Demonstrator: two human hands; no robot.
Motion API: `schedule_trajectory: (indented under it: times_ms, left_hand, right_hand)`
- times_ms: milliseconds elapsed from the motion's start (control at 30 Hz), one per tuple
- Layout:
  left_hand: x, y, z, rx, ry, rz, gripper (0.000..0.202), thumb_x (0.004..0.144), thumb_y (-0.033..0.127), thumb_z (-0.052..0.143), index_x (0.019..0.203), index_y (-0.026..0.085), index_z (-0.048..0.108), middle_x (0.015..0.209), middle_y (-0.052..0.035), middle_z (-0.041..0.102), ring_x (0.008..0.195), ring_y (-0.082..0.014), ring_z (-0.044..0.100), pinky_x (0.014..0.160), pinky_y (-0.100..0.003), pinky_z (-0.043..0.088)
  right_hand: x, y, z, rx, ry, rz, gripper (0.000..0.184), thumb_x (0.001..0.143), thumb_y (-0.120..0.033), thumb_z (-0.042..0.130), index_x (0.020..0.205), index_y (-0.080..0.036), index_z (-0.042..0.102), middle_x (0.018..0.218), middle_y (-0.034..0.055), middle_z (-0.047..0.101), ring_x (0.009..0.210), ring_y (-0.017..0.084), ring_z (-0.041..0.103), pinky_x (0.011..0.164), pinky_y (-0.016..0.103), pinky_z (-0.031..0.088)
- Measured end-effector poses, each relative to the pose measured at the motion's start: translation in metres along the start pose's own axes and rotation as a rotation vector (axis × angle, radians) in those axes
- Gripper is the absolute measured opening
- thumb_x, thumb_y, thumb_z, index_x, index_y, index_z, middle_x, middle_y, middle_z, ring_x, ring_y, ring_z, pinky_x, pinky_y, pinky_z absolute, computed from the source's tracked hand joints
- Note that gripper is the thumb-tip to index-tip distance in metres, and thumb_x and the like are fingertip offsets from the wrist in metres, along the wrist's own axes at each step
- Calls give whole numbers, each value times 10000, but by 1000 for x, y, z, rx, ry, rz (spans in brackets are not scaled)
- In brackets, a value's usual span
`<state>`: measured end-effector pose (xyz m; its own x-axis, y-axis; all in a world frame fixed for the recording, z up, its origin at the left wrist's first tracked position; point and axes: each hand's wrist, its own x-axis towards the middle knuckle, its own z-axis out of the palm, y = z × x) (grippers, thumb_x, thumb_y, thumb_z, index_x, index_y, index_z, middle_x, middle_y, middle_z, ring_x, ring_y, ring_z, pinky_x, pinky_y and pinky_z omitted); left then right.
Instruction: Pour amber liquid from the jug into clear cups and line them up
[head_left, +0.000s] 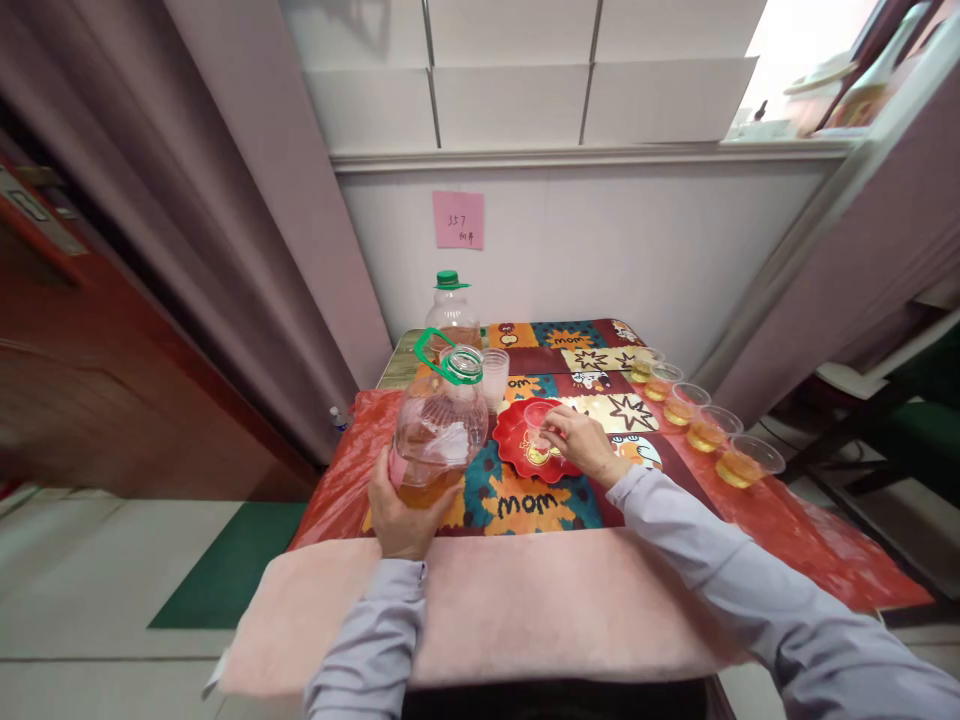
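A large clear plastic jug with a green handle stands uncapped on the left of the table, a low level of amber liquid in its bottom. My left hand is wrapped round its lower side. At the middle of the table, my right hand pinches a small clear plastic cup by its side, over a red scalloped plate. The cup looks empty. Whether its base touches the plate I cannot tell.
A second jug with a green cap stands behind, beside a stack of clear cups. Several cups of amber liquid line the right edge. A patterned mat and red plastic sheet cover the table; a pink cloth lies in front.
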<state>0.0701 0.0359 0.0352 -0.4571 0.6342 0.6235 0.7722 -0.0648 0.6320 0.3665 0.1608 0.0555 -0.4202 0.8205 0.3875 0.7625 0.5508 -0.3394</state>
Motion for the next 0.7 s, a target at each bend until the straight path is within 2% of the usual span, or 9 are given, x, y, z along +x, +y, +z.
schedule_trajectory:
  times_ms: [133, 267, 367, 433, 500, 600, 700]
  left_hand:
    - [0, 0, -2, 7, -20, 14, 1073, 690, 595, 875, 1518, 137, 368, 1514, -258, 529, 1428, -422, 510, 1212, -552, 407]
    - [0, -2, -2, 7, -31, 30, 1075, 703, 574, 875, 1525, 119, 352, 1522, -269, 518, 1438, -421, 501, 1216, -551, 403]
    - [0, -4, 1, 15, -28, 22, 1114, 667, 567, 898, 1536, 141, 346, 1531, -260, 519, 1430, -428, 508, 1205, -561, 415]
    - [-1, -5, 2, 23, -32, 13, 1120, 660, 563, 902, 1539, 149, 347, 1540, -256, 515, 1432, -426, 507, 1203, -555, 419]
    - [-1, -5, 2, 32, -33, 24, 1109, 670, 563, 896, 1539, 139, 353, 1543, -261, 510, 1436, -420, 505, 1208, -538, 416]
    - [-2, -5, 3, 36, -8, 90, 1092, 693, 557, 887, 1543, 119, 359, 1527, -271, 521, 1428, -407, 518, 1205, -523, 423]
    - [-2, -5, 4, 30, 16, 163, 1091, 697, 543, 890, 1555, 124, 362, 1518, -271, 530, 1423, -401, 526, 1201, -534, 428]
  right_hand:
    - [-2, 1, -4, -11, -8, 5, 134, 976, -301, 664, 1079, -266, 742, 1176, 69, 753, 923, 226, 731, 737, 320, 546]
    - [-10, 0, -11, 19, 82, 14, 405, 952, -414, 704, 1329, -274, 653, 1326, 100, 706, 1152, 299, 703, 935, 409, 570]
    - [-9, -5, -5, 64, 177, 157, 692, 859, -473, 792, 1465, -247, 544, 1407, 148, 656, 1295, 355, 633, 1060, 486, 531]
    - [-4, -11, 4, 82, 169, 262, 848, 790, -454, 844, 1517, -214, 481, 1466, 184, 612, 1340, 386, 601, 1088, 528, 514]
    - [1, -16, 12, 88, 122, 317, 849, 790, -400, 833, 1525, -189, 464, 1488, 205, 593, 1351, 398, 594, 1100, 546, 504]
    - [5, -19, 19, 109, 82, 360, 720, 855, -330, 755, 1503, -171, 485, 1479, 219, 601, 1328, 397, 614, 1103, 562, 498]
    - [4, -19, 16, 168, 153, 370, 788, 828, -376, 786, 1511, -143, 471, 1509, 249, 561, 1401, 421, 543, 1141, 600, 457]
